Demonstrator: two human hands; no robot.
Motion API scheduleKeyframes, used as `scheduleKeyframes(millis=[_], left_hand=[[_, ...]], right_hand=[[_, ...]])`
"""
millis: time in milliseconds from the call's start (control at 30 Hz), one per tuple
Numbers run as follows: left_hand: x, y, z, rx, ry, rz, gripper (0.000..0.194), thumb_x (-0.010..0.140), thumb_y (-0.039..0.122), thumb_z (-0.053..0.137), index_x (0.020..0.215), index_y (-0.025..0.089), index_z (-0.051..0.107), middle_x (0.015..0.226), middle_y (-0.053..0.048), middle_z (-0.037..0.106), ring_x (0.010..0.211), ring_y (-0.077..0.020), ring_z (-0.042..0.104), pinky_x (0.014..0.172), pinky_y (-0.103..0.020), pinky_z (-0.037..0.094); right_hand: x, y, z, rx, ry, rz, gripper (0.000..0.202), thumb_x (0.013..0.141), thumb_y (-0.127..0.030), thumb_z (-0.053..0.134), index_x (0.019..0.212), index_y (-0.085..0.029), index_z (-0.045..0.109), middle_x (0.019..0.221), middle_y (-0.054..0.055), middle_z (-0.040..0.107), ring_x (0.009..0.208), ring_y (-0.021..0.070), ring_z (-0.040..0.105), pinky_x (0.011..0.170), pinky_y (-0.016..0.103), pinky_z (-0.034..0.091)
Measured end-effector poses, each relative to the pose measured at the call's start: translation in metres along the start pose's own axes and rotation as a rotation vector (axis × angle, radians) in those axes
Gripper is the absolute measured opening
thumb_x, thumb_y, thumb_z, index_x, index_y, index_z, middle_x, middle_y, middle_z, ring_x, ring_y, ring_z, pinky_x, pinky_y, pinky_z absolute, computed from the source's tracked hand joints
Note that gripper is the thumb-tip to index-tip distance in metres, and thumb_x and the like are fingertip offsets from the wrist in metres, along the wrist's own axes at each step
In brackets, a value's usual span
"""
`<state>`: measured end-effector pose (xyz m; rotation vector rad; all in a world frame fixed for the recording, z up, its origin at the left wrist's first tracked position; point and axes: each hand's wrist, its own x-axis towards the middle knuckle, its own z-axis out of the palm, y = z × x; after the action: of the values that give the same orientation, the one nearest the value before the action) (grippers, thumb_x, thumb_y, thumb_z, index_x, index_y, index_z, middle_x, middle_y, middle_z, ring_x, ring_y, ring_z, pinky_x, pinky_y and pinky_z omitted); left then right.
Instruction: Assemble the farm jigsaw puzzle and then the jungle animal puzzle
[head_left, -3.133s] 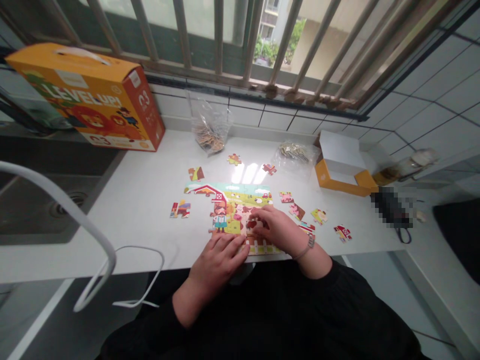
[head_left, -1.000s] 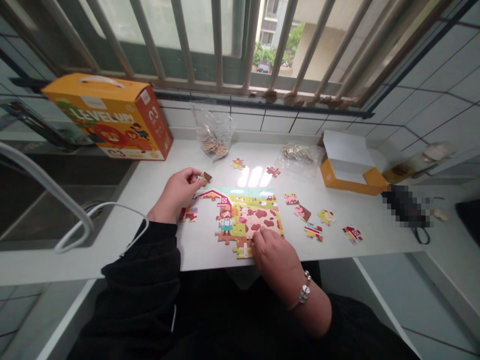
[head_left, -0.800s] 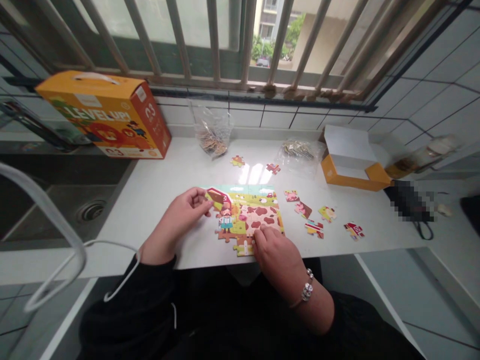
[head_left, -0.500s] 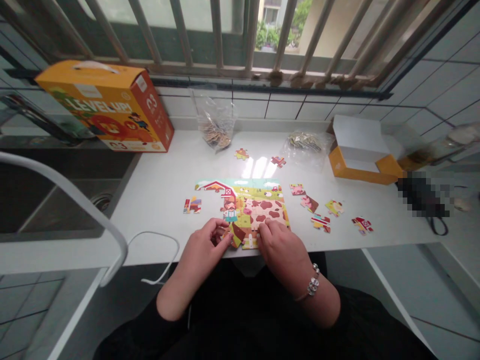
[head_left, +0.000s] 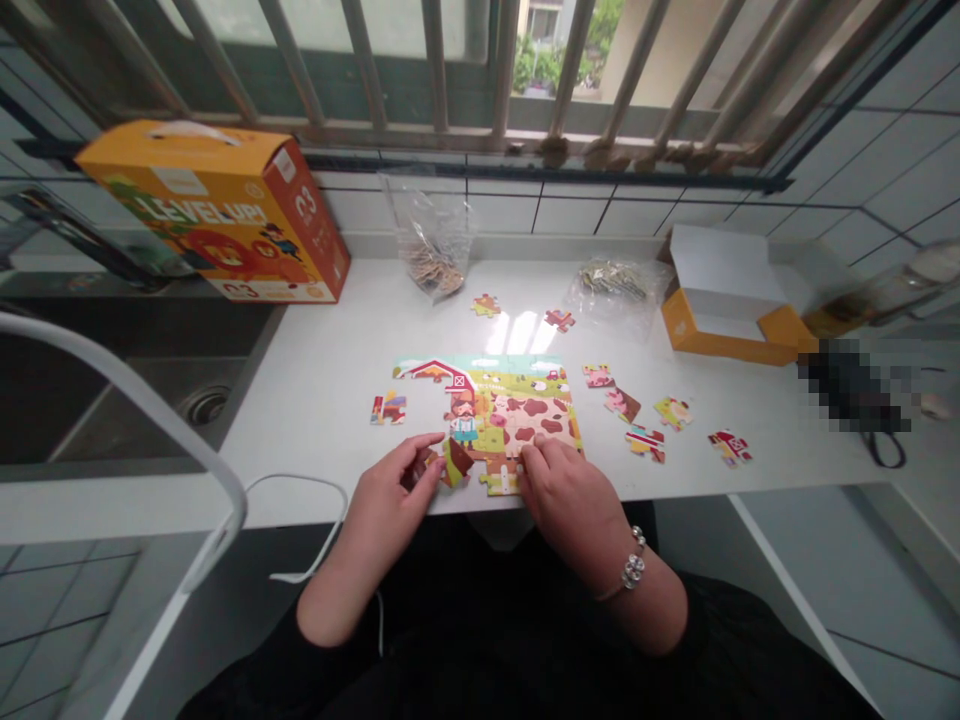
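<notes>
A partly joined farm jigsaw puzzle lies on the white counter, showing a cow, a farmer and a red barn roof. My left hand pinches a brown and green puzzle piece by its left side, just below the farmer and apart from the fence piece. Curled over the lower right of the puzzle, my right hand rests its fingertips on the joined part; whether something is under them is hidden. A loose piece lies left of the puzzle, and several more, such as a barn piece, lie to its right.
An orange box stands at the back left beside the sink. Two clear bags, one with brown pieces and one with pale pieces, lie near the wall. An open orange carton sits right. A white cable arches at left.
My left hand has drawn the brown and green piece a little to the left, away from the fence piece. My right hand stays nearly in place on the puzzle.
</notes>
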<state>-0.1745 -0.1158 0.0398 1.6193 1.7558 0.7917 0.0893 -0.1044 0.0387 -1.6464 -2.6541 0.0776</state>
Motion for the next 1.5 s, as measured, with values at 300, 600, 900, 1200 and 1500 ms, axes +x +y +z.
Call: scheduleKeyframes(millis=[300, 600, 900, 1200, 1500], left_hand=[[0.005, -0.017, -0.013, -0.298, 0.067, -0.209, 0.052, 0.086, 0.066, 0.08, 0.112, 0.022, 0.076, 0.095, -0.007, 0.086, 0.081, -0.0261, 0.081, 0.074, -0.037, 0.063], [0.007, -0.021, -0.032, -0.027, 0.036, -0.169, 0.037, 0.092, 0.055, 0.071, 0.108, 0.024, 0.081, 0.096, -0.005, 0.086, 0.083, -0.0256, 0.079, 0.074, -0.036, 0.06], [0.008, -0.035, -0.03, 0.008, 0.019, -0.045, 0.04, 0.082, 0.051, 0.086, 0.111, 0.025, 0.082, 0.113, -0.008, 0.08, 0.088, -0.0245, 0.079, 0.079, -0.037, 0.069], [0.011, -0.034, -0.031, 0.151, -0.047, 0.116, 0.036, 0.087, 0.042, 0.085, 0.119, 0.026, 0.08, 0.122, -0.008, 0.081, 0.102, -0.0285, 0.078, 0.096, -0.042, 0.065], [0.006, -0.022, -0.012, 0.213, -0.081, 0.245, 0.008, 0.098, 0.029, 0.077, 0.102, 0.023, 0.073, 0.101, -0.005, 0.077, 0.092, -0.0248, 0.074, 0.085, -0.036, 0.059]], right_hand=[[-0.001, 0.001, 0.0, -0.003, 0.05, -0.022, 0.02, 0.111, -0.019, 0.058, 0.123, -0.014, 0.072, 0.128, 0.018, 0.075, 0.114, 0.0305, 0.069, 0.102, 0.042, 0.057], [-0.002, 0.001, -0.003, 0.011, 0.038, -0.021, 0.018, 0.111, -0.02, 0.057, 0.121, -0.016, 0.072, 0.125, 0.018, 0.075, 0.113, 0.0304, 0.07, 0.099, 0.042, 0.057], [-0.014, -0.002, 0.003, 0.016, 0.067, 0.039, 0.05, 0.106, -0.043, 0.075, 0.147, -0.016, 0.064, 0.154, 0.021, 0.068, 0.135, 0.0373, 0.064, 0.102, 0.048, 0.059], [-0.004, 0.024, 0.009, 0.003, 0.098, 0.07, 0.049, 0.108, -0.044, 0.074, 0.148, -0.017, 0.065, 0.16, 0.021, 0.065, 0.141, 0.0355, 0.062, 0.1, 0.047, 0.059], [0.0, 0.054, 0.03, 0.05, 0.224, 0.04, 0.049, 0.113, -0.046, 0.06, 0.152, -0.017, 0.062, 0.162, 0.019, 0.064, 0.145, 0.0367, 0.06, 0.107, 0.051, 0.049]])
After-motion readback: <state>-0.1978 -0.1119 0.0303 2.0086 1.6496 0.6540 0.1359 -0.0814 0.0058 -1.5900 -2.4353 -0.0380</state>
